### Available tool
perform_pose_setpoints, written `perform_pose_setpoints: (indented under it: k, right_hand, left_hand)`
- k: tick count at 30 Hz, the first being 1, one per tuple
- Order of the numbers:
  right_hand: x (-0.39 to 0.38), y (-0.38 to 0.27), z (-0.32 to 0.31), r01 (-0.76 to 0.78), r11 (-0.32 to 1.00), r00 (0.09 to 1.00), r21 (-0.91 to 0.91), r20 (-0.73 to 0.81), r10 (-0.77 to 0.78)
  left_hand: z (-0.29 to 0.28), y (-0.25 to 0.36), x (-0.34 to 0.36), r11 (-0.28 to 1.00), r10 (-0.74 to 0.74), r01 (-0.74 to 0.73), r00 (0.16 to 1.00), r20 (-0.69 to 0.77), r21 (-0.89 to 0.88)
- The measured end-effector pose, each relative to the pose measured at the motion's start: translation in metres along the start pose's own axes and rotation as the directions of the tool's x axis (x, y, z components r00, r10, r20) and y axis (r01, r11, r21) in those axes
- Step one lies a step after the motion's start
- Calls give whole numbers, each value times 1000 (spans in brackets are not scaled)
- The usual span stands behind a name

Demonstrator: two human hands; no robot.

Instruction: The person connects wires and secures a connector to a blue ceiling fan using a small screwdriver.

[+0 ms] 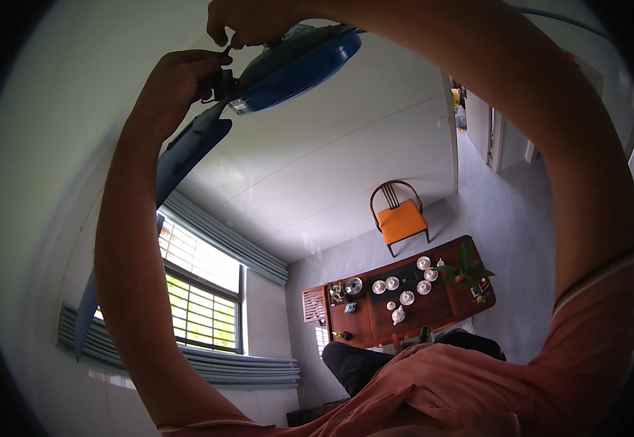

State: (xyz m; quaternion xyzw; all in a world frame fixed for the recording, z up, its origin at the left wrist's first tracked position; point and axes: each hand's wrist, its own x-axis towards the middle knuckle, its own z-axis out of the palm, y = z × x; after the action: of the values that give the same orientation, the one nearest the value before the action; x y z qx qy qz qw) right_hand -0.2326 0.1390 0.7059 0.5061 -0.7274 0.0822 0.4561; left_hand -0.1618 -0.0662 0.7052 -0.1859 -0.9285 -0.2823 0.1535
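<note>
Overhead, at the upper left, is a ceiling fan with a round blue motor housing (pixel 299 69). A dark metal bracket (pixel 224 87) sits at the housing's left edge, and a long blue blade (pixel 197 149) runs down and left from it. My left hand (pixel 175 87) is closed at the bracket, its fingers partly hidden behind it. Just above, my right hand (pixel 251 20) has its fingertips pinched together, nearly touching my left fingertips. A tiny dark piece shows between the two hands; its kind cannot be made out.
Another blue blade (pixel 86 317) hangs past my left forearm. Far below stand a brown wooden table (pixel 357 320) with several white tea cups, a teapot (pixel 398 315) and a green plant (pixel 466 269), and an orange-seated chair (pixel 401 221). A barred window (pixel 204 298) with grey-blue curtains is at left.
</note>
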Motion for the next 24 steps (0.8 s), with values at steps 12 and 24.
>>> perform_pose_setpoints:
  k: [12, 24]
  right_hand:
    - [-3, -2, -2, -27, 999, 995, -30, 97, 30]
    - [-5, -7, 1, -57, 998, 997, 38, 50, 55]
  left_hand:
    - [-6, 0, 5, 984, 153, -153, 988, 0, 91]
    - [1, 13, 16, 998, 25, -21, 996, -81, 56]
